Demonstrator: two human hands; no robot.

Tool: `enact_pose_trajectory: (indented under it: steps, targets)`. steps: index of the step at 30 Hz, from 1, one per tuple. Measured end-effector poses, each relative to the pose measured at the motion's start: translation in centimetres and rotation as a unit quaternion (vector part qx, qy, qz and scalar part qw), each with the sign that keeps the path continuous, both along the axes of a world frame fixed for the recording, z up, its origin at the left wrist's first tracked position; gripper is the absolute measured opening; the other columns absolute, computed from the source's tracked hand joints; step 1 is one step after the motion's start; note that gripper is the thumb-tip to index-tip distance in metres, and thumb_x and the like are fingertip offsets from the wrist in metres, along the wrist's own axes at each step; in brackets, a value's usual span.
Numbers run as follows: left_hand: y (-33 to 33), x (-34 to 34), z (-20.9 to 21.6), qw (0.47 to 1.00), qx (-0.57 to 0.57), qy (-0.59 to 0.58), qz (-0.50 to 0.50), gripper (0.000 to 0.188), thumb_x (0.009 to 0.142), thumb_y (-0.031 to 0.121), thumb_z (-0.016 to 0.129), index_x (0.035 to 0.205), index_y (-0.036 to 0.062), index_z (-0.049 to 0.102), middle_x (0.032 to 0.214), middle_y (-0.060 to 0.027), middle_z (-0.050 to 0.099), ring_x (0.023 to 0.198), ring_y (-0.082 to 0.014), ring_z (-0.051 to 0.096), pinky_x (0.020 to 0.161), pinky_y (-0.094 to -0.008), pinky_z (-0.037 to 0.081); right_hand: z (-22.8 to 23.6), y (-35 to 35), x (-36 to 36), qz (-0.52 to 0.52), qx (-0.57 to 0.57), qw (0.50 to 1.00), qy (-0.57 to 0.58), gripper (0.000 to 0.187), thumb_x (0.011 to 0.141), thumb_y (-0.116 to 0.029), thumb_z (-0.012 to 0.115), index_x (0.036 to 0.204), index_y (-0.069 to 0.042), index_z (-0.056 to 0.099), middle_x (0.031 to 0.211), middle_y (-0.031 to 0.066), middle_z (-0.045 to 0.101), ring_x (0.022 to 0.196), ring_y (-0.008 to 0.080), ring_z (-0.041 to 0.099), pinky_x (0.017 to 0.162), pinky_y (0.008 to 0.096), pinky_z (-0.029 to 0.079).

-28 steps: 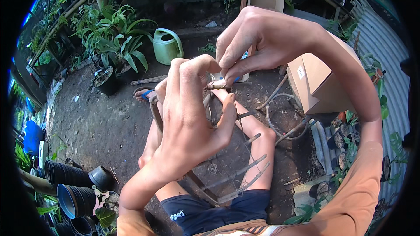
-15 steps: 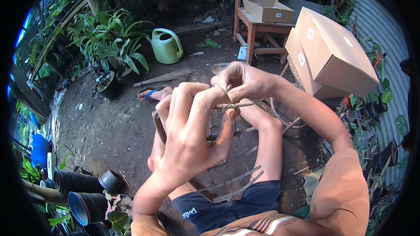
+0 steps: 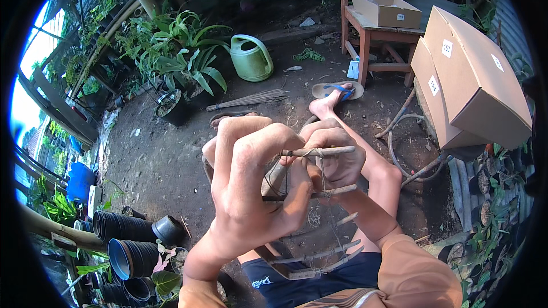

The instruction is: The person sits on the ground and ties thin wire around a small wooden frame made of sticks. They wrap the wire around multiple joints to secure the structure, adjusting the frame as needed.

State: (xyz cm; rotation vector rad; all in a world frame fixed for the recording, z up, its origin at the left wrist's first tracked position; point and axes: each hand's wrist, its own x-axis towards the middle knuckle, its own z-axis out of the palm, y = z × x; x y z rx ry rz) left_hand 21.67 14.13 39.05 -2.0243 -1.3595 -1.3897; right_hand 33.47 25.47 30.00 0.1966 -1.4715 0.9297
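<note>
Above my lap I hold a small ladder-like frame of thin sticks (image 3: 337,152), its crosspieces bound with fine string or wire (image 3: 322,174). My left hand (image 3: 242,174) is closed round one side of the frame, thumb pressing near the upper crosspiece. My right hand (image 3: 345,157) is closed behind the same crosspiece, fingers bunched at the binding; whether the thin strand is pinched there is hidden. The frame's lower end (image 3: 319,268) hangs over my dark shorts (image 3: 354,276), with several rungs showing.
A green watering can (image 3: 251,65) and a bundle of thin sticks (image 3: 245,101) lie ahead. Cardboard boxes (image 3: 485,80) stand at right by a wooden chair (image 3: 388,37), with a bent hoop (image 3: 394,137) nearby. Black plant pots (image 3: 134,259) are stacked at left.
My right hand has come down from above the crosspiece to behind it. The frame has tilted, showing more rungs. The view has shifted left, and my right foot now shows.
</note>
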Motion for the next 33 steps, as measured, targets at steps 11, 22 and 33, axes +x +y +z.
enact_pose_trajectory:
  steps: [11,22,33]
  targets:
    - [1.4,1.9,0.5,0.999,0.043,-0.010,-0.003,0.050,0.067,-0.007,0.075,0.115,0.0032,0.062,0.103,-0.0056,0.065,0.091,-0.0246,0.061,0.084,-0.0373,0.044,4.7,1.2,7.5,0.129,-0.095,0.968,-0.193,0.037,0.104,-0.026,0.073,0.124,0.005,0.074,0.103,0.0113,0.078,0.093,0.0143,0.073,0.084,0.0291,0.061]
    - [3.1,3.3,1.9,0.999,0.038,-0.013,0.031,0.042,0.075,0.001,0.074,0.116,0.0087,0.064,0.104,-0.0064,0.062,0.098,-0.0251,0.065,0.092,-0.0401,0.044,10.1,1.2,8.3,0.077,-0.210,0.922,-0.315,0.038,0.110,-0.037,0.065,0.117,-0.001,0.074,0.100,0.0057,0.077,0.091,0.0119,0.075,0.078,0.0277,0.061]
    - [9.5,-2.4,6.5,0.998,-0.022,-0.014,0.055,0.039,0.081,0.016,0.075,0.118,0.0135,0.066,0.111,-0.0110,0.060,0.113,-0.0296,0.062,0.099,-0.0456,0.040,8.8,1.1,6.8,-0.054,-0.269,0.909,-0.314,0.034,0.108,-0.034,0.068,0.105,-0.002,0.074,0.066,-0.0031,0.062,0.049,0.0046,0.053,0.042,0.0224,0.039]
